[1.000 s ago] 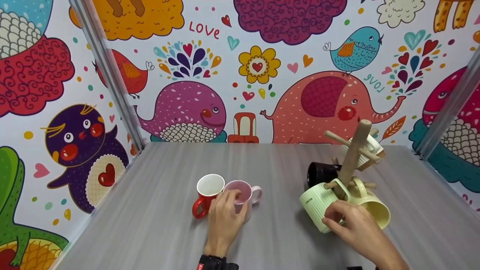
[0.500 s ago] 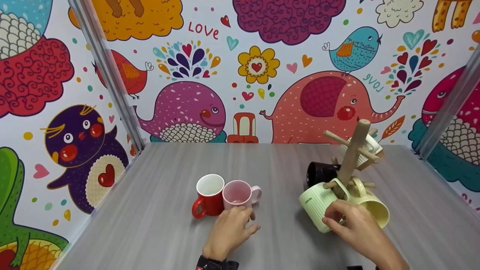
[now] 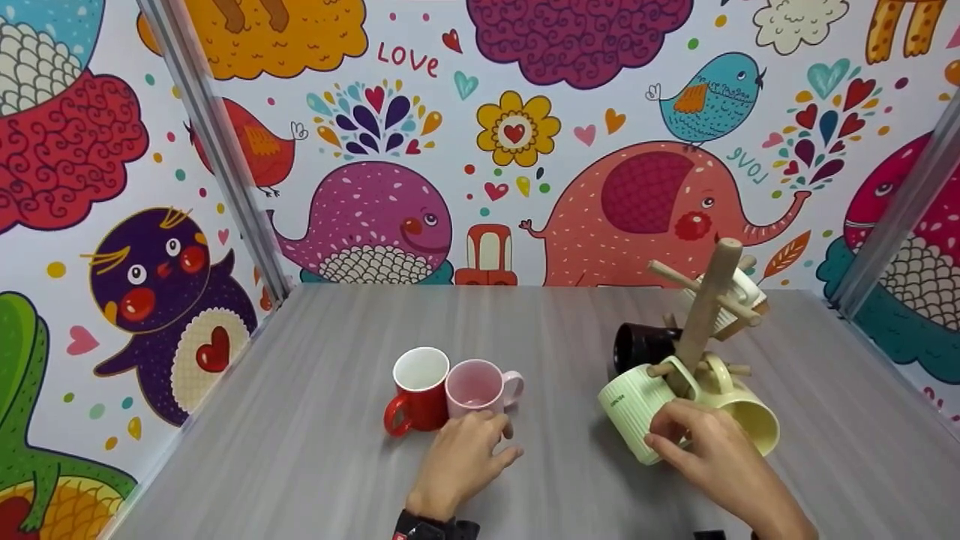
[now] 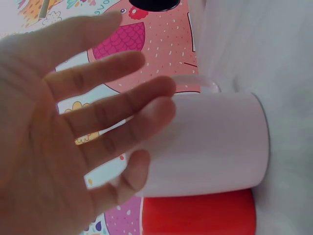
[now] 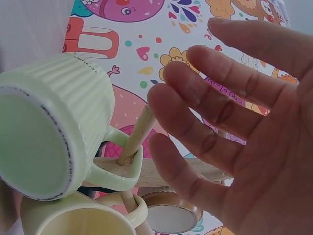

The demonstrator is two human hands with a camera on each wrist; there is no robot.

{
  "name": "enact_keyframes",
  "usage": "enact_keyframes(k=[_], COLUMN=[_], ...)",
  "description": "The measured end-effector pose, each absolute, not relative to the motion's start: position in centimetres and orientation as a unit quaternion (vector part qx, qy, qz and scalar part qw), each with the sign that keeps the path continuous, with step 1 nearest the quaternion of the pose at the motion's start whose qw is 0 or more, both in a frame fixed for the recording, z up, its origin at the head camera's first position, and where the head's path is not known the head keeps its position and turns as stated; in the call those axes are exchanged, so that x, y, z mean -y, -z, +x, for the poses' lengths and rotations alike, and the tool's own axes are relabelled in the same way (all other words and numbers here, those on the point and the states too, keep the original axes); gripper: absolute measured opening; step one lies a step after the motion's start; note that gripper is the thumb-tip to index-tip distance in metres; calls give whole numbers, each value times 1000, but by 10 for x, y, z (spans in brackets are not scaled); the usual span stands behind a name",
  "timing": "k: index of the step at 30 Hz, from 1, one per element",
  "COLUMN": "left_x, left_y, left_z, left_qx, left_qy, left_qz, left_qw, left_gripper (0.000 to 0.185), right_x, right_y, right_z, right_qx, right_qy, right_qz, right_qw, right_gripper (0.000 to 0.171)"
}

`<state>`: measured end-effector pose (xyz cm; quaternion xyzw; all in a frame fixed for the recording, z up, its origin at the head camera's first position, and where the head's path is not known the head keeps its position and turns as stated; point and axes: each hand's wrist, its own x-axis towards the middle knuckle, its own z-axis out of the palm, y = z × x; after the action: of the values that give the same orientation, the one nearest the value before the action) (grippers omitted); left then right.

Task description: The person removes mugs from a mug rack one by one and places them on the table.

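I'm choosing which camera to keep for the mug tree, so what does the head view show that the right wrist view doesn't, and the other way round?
Only the head view shows the left hand with straight fingers beside the pink mug, the red mug, the black mug, the white mug and the grey table. Only the right wrist view shows the green mug's unglazed base and its handle looped over a peg. Both show the right hand, the ribbed green mug, the yellow mug and the wooden mug tree.
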<state>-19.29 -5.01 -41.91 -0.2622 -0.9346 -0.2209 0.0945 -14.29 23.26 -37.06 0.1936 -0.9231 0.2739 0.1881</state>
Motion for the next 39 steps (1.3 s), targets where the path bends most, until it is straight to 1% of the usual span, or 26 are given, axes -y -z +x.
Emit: enact_keyframes(k=[5, 8, 11, 14, 15, 17, 25, 30, 34, 39], left_x=[49, 50, 50, 49, 49, 48, 48, 51, 50, 46], left_y=[419, 418, 418, 417, 417, 417, 420, 421, 420, 418], left_z=[-194, -193, -193, -192, -192, -192, -192, -192, -192, -191], left_qx=[929, 928, 929, 929, 929, 930, 931, 934, 933, 932], left_qy=[222, 225, 221, 218, 217, 216, 211, 214, 215, 218], left_qz=[-274, -275, -275, -278, -279, -278, -278, -269, -269, -270], left_qw=[113, 115, 114, 112, 111, 108, 106, 101, 101, 99], left_gripper=[16, 16, 16, 17, 17, 17, 17, 17, 17, 17], right_x=[-238, -242, -246, -248, -249, -250, -264, -279, -289, -298], right_y=[365, 360, 353, 348, 347, 345, 335, 324, 315, 308], right_z=[-141, -136, -132, -131, -132, -133, -145, -157, -169, -181], right_qx=[914, 907, 885, 844, 833, 821, 821, 816, 815, 842], right_qy=[-286, -316, -354, -390, -397, -405, -387, -407, -416, -398], right_qz=[199, 153, 69, 4, -10, -28, -54, -86, -99, -80], right_qw=[209, 234, 294, 368, 385, 401, 416, 402, 391, 356], right_gripper=[20, 19, 13, 9, 9, 10, 12, 15, 20, 29])
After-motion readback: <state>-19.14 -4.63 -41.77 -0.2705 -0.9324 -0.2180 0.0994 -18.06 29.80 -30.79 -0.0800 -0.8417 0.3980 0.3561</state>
